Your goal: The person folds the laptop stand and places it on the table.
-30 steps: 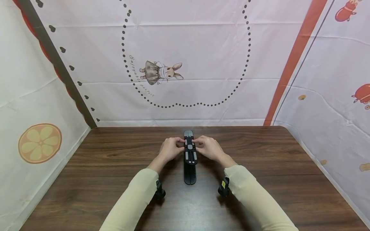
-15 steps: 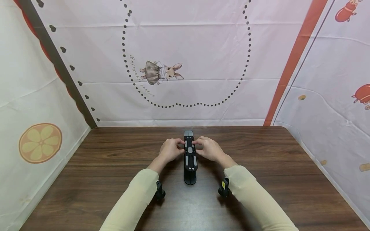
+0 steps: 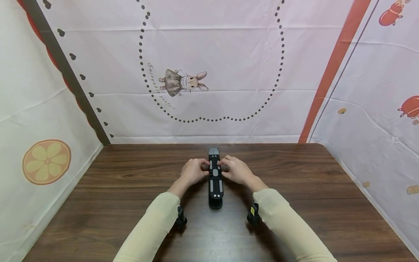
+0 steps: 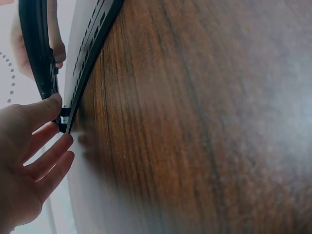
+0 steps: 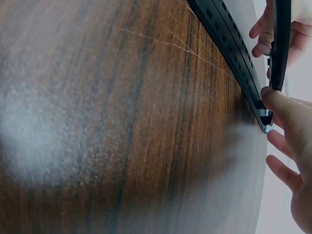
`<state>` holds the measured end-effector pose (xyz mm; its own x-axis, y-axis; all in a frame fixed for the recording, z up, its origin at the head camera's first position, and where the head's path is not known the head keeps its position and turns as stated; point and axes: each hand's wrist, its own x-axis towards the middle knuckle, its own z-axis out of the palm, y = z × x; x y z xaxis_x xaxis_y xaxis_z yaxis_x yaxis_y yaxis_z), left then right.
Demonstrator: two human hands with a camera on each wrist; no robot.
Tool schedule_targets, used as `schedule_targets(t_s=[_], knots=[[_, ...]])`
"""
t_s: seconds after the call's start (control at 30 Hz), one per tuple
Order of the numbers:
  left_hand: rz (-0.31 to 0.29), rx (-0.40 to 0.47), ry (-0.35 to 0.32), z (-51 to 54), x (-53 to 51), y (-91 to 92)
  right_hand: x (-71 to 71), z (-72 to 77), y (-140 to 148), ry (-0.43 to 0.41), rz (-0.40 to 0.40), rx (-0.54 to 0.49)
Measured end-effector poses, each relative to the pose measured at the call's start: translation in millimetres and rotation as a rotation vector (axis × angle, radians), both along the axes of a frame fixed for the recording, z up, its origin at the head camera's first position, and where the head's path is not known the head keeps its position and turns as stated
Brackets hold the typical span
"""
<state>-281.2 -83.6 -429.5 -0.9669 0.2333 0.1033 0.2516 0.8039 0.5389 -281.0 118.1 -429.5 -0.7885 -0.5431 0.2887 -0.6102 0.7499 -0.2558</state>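
A slim black folding laptop stand (image 3: pixel 215 185) with grey pads lies lengthwise on the table. In the left wrist view its upper part (image 4: pixel 35 46) slants away from the lower base (image 4: pixel 92 51), leaving a wedge-shaped gap; the two meet near the far end. My left hand (image 3: pixel 192 171) pinches the upper part from the left, thumb against its side. From the right, my right hand (image 3: pixel 238 171) pinches it at about the same height, thumb pressed on its edge in the right wrist view. The undersides of the fingertips are partly hidden.
The brown wooden table (image 3: pixel 131 203) ends at a printed cloth (image 3: pixel 229 72) behind it, and similar cloth hangs at both sides. Black wrist cameras sit under the left sleeve (image 3: pixel 154 218) and the right sleeve (image 3: pixel 284 218).
The near end of the stand's upper part has swung down toward me, covering more of the base. Both hands have shifted slightly nearer with it, keeping their grip.
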Motion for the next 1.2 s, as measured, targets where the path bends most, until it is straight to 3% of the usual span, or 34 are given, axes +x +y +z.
schedule_targets(t_s=[0.3, 0.9, 1.2], knots=[[-0.010, -0.019, 0.008, -2.4, -0.1, -1.2, 0.1, 0.5, 0.5, 0.019, 0.016, 0.027], [-0.038, -0.168, 0.049, -3.9, -1.9, 1.5, -0.9, -0.2, -1.5, 0.046, 0.054, 0.087], [-0.069, -0.188, -0.001, 0.2, 0.0, -1.8, -0.9, 3.7, 0.9, -0.030, 0.070, 0.082]])
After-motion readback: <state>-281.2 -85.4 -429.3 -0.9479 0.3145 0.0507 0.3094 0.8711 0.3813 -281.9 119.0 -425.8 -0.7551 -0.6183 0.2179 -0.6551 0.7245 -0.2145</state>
